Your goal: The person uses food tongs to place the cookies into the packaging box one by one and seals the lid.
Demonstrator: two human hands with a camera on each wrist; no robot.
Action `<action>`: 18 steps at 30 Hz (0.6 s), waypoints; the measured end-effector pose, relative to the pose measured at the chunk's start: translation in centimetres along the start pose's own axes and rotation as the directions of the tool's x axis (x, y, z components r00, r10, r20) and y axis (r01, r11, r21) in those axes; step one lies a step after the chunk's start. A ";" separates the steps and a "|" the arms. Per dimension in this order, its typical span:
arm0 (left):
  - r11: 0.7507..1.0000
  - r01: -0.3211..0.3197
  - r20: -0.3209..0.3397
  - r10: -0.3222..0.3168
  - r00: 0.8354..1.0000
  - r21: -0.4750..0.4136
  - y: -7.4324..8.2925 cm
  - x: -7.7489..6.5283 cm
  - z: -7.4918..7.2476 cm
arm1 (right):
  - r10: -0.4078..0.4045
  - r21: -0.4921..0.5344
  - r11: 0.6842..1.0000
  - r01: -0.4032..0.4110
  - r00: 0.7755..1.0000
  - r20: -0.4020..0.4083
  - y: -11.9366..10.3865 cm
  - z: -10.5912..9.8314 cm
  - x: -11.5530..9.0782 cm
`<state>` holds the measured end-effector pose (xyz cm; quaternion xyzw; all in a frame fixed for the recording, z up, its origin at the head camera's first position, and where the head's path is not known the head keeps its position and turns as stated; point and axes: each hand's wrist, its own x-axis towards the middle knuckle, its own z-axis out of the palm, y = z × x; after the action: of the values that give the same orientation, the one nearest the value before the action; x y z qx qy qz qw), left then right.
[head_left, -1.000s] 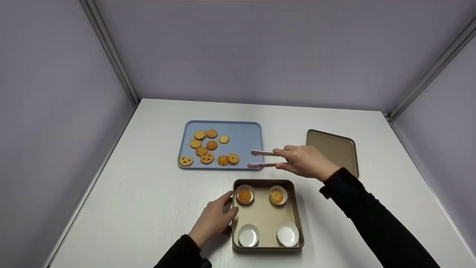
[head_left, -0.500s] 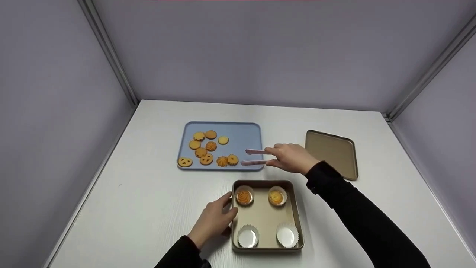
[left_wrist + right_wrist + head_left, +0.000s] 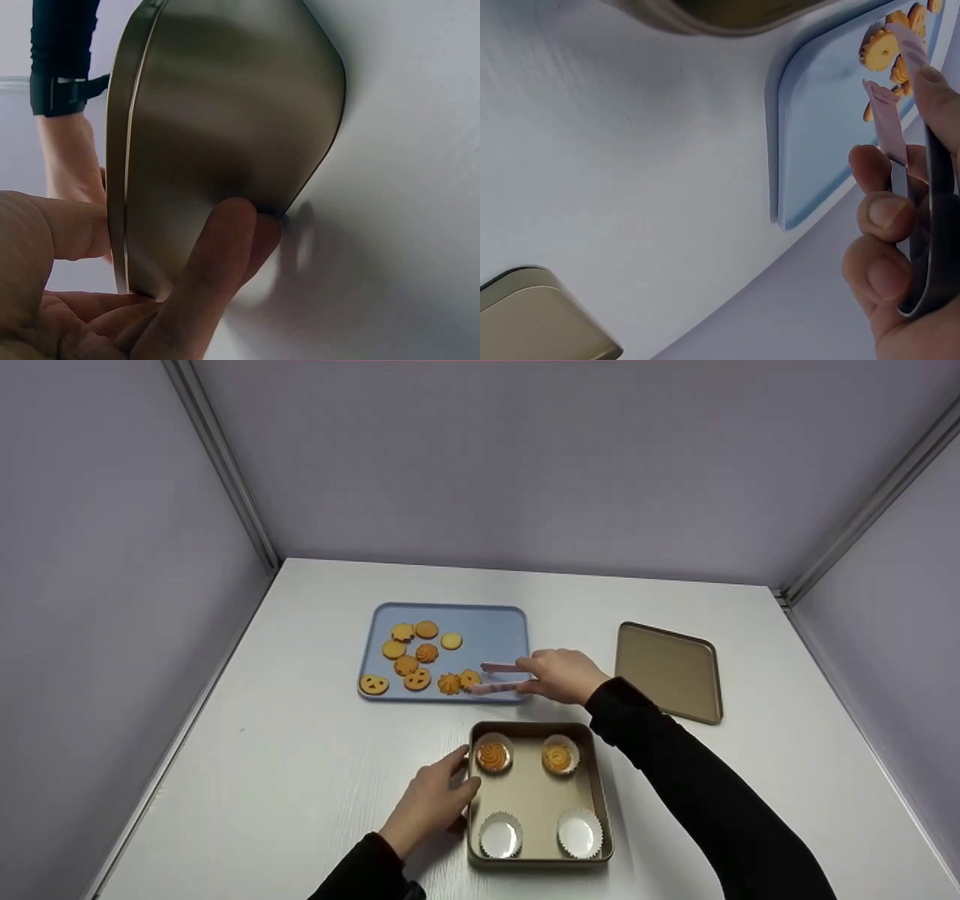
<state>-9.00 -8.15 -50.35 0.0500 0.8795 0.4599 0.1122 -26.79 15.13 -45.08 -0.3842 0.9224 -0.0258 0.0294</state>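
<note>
In the head view my left hand (image 3: 435,795) is at the left side of a gold cookie tin (image 3: 532,802), thumb over its rim and fingers against the outer wall. My right hand (image 3: 562,673) holds pink-tipped tongs (image 3: 889,124), their arms spread apart. The tong tips reach over a blue tray (image 3: 487,622) to a flower-shaped cookie (image 3: 879,51) with a hole in it. Inside the tin sit paper cups: one with a swirl cookie (image 3: 493,756), another with a yellow cookie (image 3: 557,757), and two bare white cups (image 3: 501,836) at the near end.
A swirled star cookie (image 3: 449,684) lies just left of the flower-shaped one. Several other cookies, including a pretzel-like cookie (image 3: 373,685), spread over the tray's left half. A flat gold lid (image 3: 669,671) lies on the white table (image 3: 285,765) at the right.
My right hand has moved left with the tongs, from the tray's right edge to the flower-shaped cookie. The left hand and the tin have stayed in place.
</note>
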 end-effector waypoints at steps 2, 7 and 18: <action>1.000 0.006 0.000 -0.006 1.000 0.001 0.0 0.0 0.0 | 0.004 -0.010 1.000 -0.004 1.000 0.010 -0.1 0.2 0.3; 1.000 0.002 0.001 -0.002 1.000 0.010 0.0 0.2 0.0 | 0.001 0.004 1.000 -0.001 1.000 0.019 -0.3 0.7 1.0; 1.000 -0.006 -0.001 0.006 1.000 0.011 -0.2 0.1 0.1 | 0.008 0.003 1.000 -0.008 1.000 0.025 -1.0 0.9 1.7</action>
<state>-9.11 -8.18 -50.54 0.0531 0.8818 0.4555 0.1103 -27.16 13.22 -46.01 -0.3807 0.9235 -0.0224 0.0416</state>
